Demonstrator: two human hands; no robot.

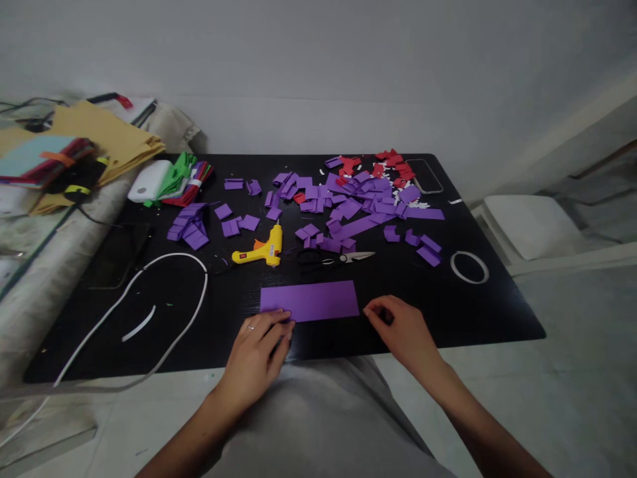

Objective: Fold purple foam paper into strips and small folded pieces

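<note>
A flat rectangle of purple paper lies near the front edge of the black table. My left hand rests over its lower left corner, fingers stretched and touching the paper. Just off the right end, my right hand has thumb and forefinger pinched together, with no object visible between them and a narrow gap to the paper. Behind the sheet are black-handled scissors, tips pointing right, and a yellow glue gun. Many folded purple paper pieces are heaped farther back.
Red paper pieces and white scraps lie at the back right. A white ring is on the right. A white cable loops across the left. Bundled coloured strips sit back left; a white stool stands beyond the table.
</note>
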